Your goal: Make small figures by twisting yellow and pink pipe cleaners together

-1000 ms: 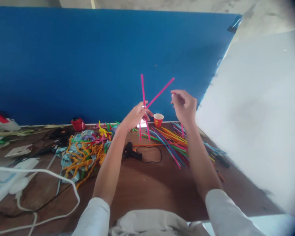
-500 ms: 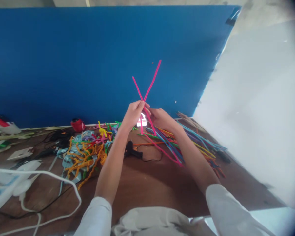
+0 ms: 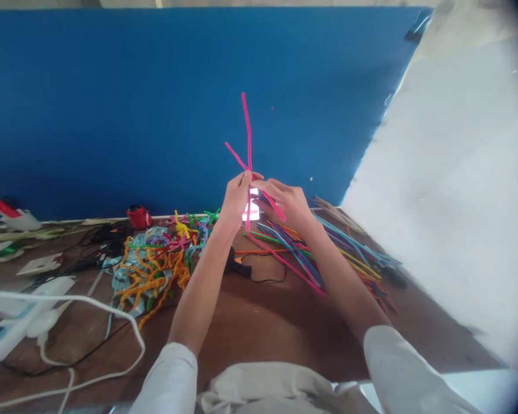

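Two pink pipe cleaners (image 3: pixel 247 129) cross each other in front of me, raised above the table. My left hand (image 3: pixel 236 198) pinches them at the crossing, thumb and fingers pressed together. My right hand (image 3: pixel 285 201) is closed at the same spot from the right, its fingertips against the pink stems. Two ends point up, one nearly upright and one leaning left; two lower ends hang below the fingers, one across the right hand. A lit phone screen (image 3: pixel 251 213) shows behind the hands, partly covered.
Straight coloured pipe cleaners (image 3: pixel 354 265) lie at the right. Twisted orange and mixed pieces (image 3: pixel 155 279) are heaped at the left. A black glue gun (image 3: pixel 238 265) lies between. White cables (image 3: pixel 133 328) and a power strip (image 3: pixel 47 293) take up the left front. A blue panel (image 3: pixel 133 103) stands behind.
The pink pipe cleaners have turned anticlockwise at their crossing; the long upper end swung left to near upright. One lower end swung up to the right as my right hand moved over it.
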`<state>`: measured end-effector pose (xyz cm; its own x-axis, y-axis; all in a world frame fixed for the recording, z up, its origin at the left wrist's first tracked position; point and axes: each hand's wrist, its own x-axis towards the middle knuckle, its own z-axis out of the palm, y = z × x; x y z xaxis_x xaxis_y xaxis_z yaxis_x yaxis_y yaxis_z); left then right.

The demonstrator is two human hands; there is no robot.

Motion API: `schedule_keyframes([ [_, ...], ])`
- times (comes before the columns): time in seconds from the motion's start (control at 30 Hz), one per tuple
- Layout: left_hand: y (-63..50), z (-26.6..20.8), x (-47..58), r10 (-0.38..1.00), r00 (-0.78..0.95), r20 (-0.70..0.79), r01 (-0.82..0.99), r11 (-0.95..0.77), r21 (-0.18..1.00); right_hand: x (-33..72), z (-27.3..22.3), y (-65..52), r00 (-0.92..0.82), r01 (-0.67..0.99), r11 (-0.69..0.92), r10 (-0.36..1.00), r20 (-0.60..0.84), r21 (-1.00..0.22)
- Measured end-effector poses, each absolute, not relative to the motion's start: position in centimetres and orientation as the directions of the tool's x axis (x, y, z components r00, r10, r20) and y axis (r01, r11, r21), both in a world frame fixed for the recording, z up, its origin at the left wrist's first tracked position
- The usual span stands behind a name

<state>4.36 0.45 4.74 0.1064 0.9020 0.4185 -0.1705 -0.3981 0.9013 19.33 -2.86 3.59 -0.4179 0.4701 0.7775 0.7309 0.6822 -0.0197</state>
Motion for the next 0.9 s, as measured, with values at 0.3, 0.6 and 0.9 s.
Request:
schedule_keyframes([
  [0.3, -0.8, 4.9, 5.0, 0.885, 0.251, 0.391, -0.267, -0.325, 0.907, 19.1, 3.2, -2.9, -0.39, 0.693, 0.72, 0.34, 0.856, 0.03],
  [0.6, 0.4, 4.3, 3.8, 0.824, -0.019, 0.566, 0.245, -0.545, 0.802, 18.9, 3.0, -2.9, -0.5, 0.679, 0.727, 0.36, 0.787, 0.099],
  [0.9, 1.2, 4.0, 2.7, 0.831, 0.165, 0.532, 0.343, -0.554, 0.759, 19.0, 2.8, -2.5, -0.489, 0.72, 0.68, 0.355, 0.797, 0.139],
])
